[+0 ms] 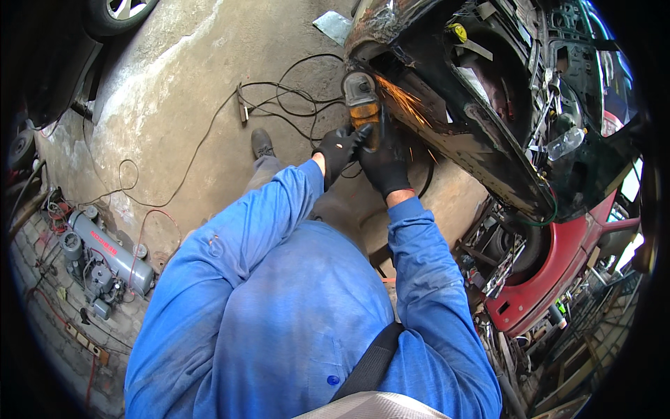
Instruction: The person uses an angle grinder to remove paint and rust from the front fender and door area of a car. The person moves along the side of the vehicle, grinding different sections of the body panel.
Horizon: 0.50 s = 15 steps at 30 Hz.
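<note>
An orange-and-grey angle grinder [363, 114] is held out in front of me against the lower edge of a dark, stripped car body [447, 143]. Orange sparks [405, 98] spray from its head toward the right. My right hand [385, 166], in a black glove, wraps round the grinder's body. The gloved left hand [336, 151] is closed at the tool's left side, its fingers reaching onto the grip. The grinder's disc is hidden under its guard, so the exact contact spot does not show.
A black cable [307, 105] loops across the concrete floor to a power strip [242, 105]. At the left stands a grey air compressor [112, 251]. A red car panel [551, 279] and a scrap pile lie right. A clear plastic bottle [566, 144] rests on the car body.
</note>
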Tool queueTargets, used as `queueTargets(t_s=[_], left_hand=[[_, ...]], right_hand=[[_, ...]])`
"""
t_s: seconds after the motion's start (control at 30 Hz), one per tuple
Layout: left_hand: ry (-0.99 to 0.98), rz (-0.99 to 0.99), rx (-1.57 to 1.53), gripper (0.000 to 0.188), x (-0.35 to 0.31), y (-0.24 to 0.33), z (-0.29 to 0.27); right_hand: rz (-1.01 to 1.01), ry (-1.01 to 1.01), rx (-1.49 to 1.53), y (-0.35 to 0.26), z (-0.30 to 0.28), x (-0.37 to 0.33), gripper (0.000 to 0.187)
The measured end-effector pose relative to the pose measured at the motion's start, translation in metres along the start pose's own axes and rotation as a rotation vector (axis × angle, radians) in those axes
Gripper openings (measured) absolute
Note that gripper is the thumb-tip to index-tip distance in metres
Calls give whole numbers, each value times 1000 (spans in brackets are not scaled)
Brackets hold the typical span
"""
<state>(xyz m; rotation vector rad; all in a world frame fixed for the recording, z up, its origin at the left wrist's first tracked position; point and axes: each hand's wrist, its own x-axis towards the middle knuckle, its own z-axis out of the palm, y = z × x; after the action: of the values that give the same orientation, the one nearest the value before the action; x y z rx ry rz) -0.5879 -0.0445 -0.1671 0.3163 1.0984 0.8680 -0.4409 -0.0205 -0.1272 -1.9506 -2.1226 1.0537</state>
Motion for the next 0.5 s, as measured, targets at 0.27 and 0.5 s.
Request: queueTargets(t_s=[0.27,0.5], left_hand=[[129,-22,201,55,-8,32,11],[152,-31,33,49,-3,44,-3]], right_hand=[[30,35,337,-26,-20,-3,74],[-39,25,387,-29,-5,11,84]])
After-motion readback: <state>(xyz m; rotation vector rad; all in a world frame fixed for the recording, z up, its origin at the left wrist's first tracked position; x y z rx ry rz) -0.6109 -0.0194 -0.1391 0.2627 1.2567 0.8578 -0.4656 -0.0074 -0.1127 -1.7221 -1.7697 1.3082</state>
